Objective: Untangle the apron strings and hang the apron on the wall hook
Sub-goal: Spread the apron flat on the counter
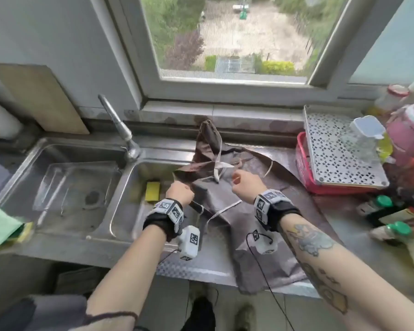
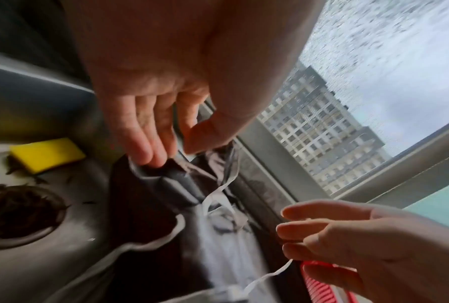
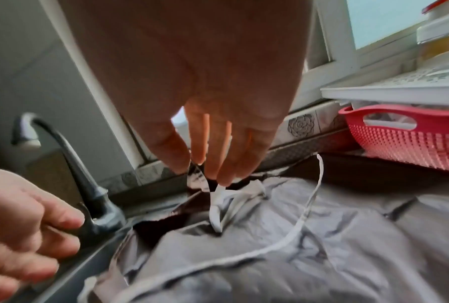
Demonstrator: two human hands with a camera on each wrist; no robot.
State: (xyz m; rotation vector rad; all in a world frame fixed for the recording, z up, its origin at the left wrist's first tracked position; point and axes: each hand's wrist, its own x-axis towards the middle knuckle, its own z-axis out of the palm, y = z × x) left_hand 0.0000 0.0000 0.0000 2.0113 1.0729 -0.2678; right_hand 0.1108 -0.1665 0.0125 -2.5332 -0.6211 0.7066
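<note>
- I see the apron [image 1: 260, 211] lying crumpled on the table [image 1: 344, 271] under both hands, its near edge hanging over the table front and one corner draped into the sink [image 1: 129, 211] below my left hand.
- My left hand [image 1: 179, 193] pinches a fold of the apron's dark edge between thumb and fingertips [image 2: 151, 151], lifting it just above the sink.
- My right hand [image 1: 245, 185] is just beside the left, above the apron's middle; its thumb and fingers [image 3: 218, 160] close on a white string [image 3: 218, 207] at the knot, holding it up off the cloth.
- More strings [image 1: 219, 163] cross in a tangle just beyond both hands, and one loose string [image 1: 225, 209] trails across the cloth between my wrists.
- A yellow sponge [image 1: 152, 191] sits in the sink, just left of my left hand.
- The tap [image 1: 120, 126] stands beyond my left hand, at the sink's back edge.
- A red basket [image 1: 303, 168] with a perforated white tray [image 1: 337, 149] on top stands to the right of my right hand, touching the apron's far edge.
- Bottles [image 1: 389, 232] crowd the table further right.
</note>
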